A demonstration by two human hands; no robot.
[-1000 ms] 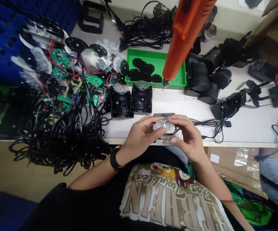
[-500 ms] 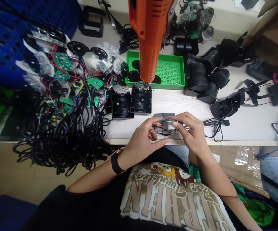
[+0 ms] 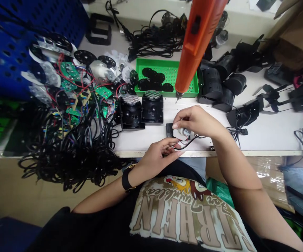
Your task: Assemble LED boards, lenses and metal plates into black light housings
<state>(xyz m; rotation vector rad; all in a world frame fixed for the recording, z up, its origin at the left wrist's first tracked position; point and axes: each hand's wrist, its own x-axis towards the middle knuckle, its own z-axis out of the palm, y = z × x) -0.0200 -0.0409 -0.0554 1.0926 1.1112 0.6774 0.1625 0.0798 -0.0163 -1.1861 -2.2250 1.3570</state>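
My right hand (image 3: 196, 120) reaches over the top of a small motor with a white housing (image 3: 185, 132), its thumb and fingers closed on the far side of it. Partly covered by those fingers, a black plastic case (image 3: 169, 130) lies on the bench just behind. Lower and to the left, my left hand (image 3: 159, 153) has its fingers curled around a black cable (image 3: 190, 141) and thin red wires by the bench edge. Its exact hold is partly hidden.
An orange electric screwdriver (image 3: 197, 45) hangs over a green tray (image 3: 167, 63) with black discs. Two black housings (image 3: 152, 109) stand left of my hands. Wired circuit boards (image 3: 69, 70) and bundled cables (image 3: 75, 154) crowd the left. Black casings (image 3: 211, 85) lie right.
My right hand has moved up over the motor, and its grip has shifted to the far side. The hanging screwdriver has swung to the right, uncovering more discs in the tray.
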